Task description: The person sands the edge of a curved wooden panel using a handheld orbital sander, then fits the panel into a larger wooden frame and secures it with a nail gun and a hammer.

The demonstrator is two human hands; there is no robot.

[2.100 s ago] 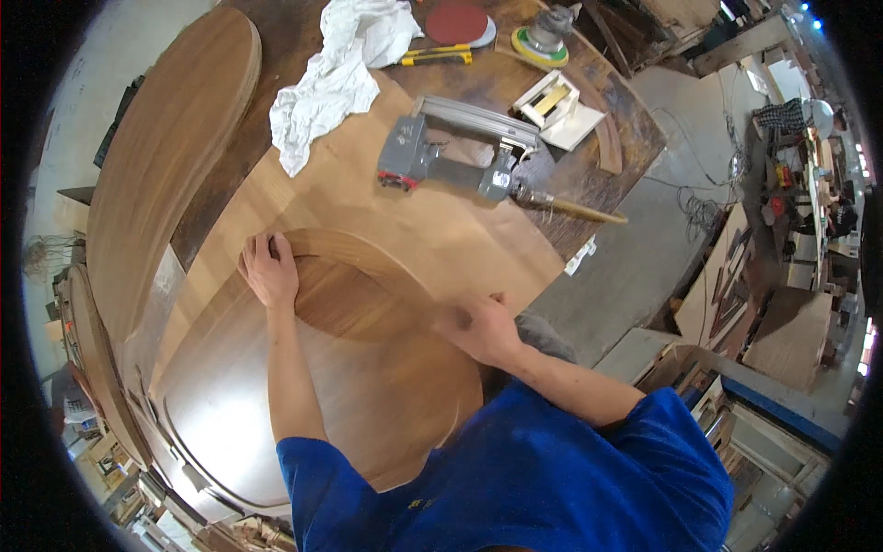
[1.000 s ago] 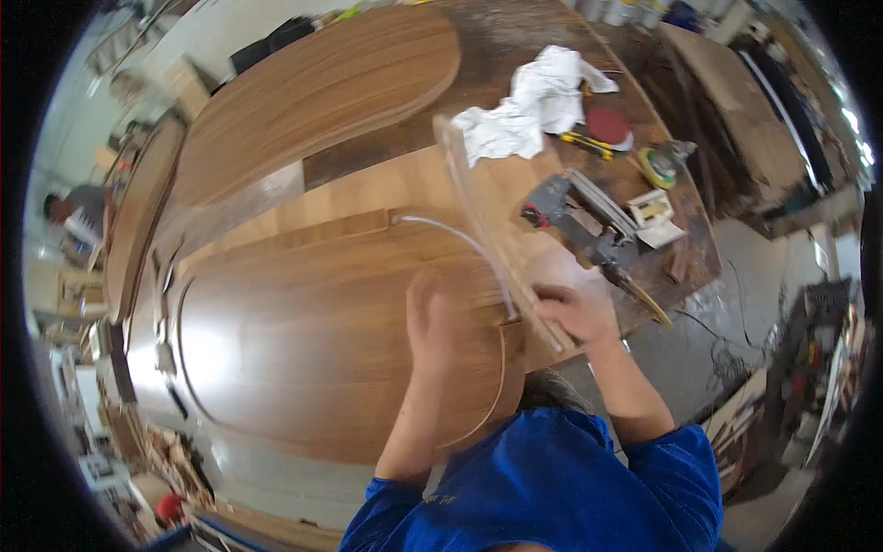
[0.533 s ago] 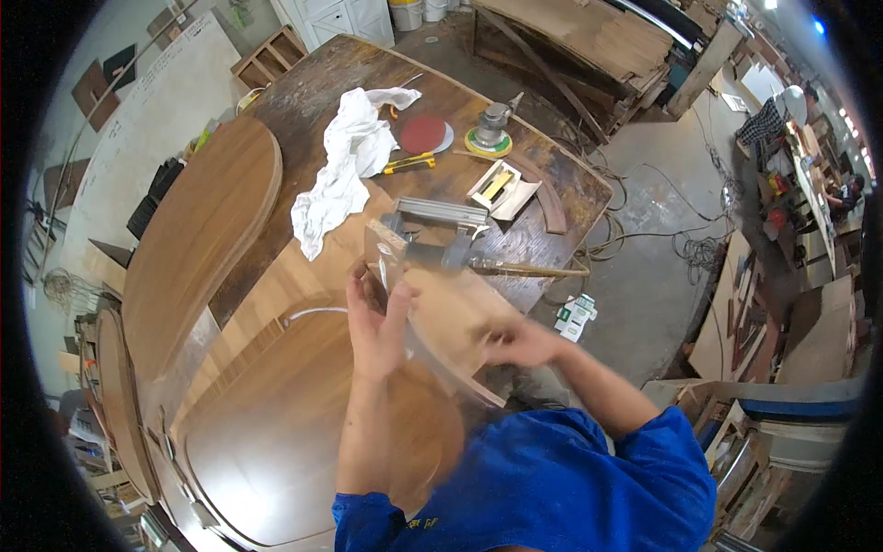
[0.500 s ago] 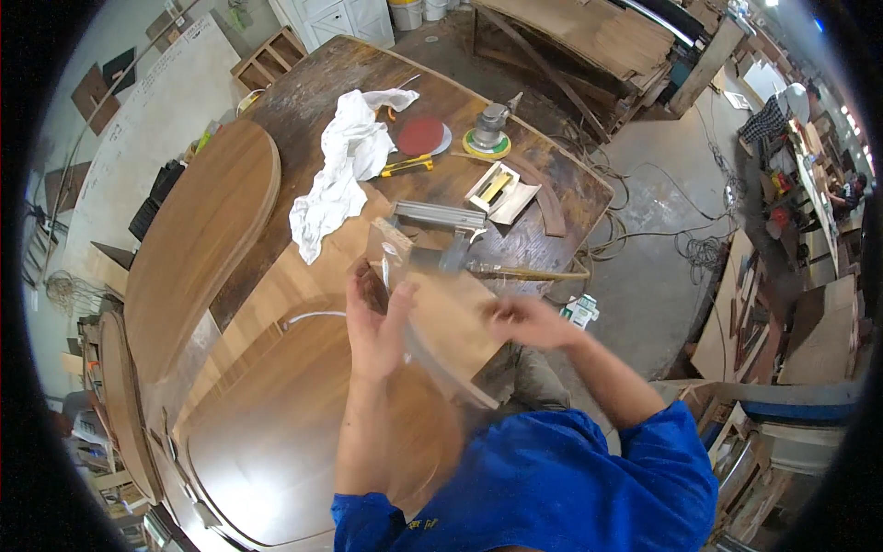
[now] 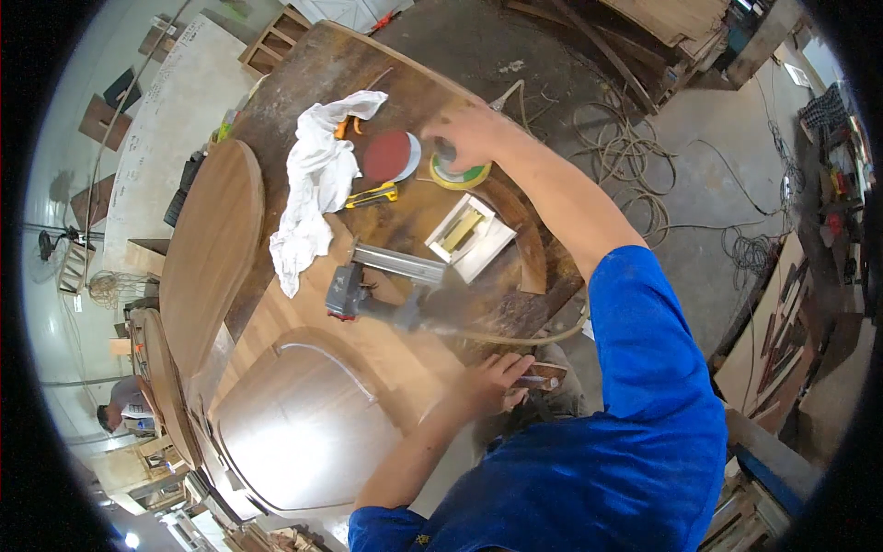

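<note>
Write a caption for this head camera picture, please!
Right hand reaches to a green-rimmed roll on the workbench; left hand rests at the wooden panel's edge.

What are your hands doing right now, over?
Right hand out on the green-rimmed tool, beside the red sanding disc. Left hand at the wooden panel's edge, holding something small. White rag and nail gun lie between.

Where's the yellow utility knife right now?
In the head view, the yellow utility knife lies on the workbench, to the left of the right hand. It sits just below the red sanding disc, beside the white rag.
</note>
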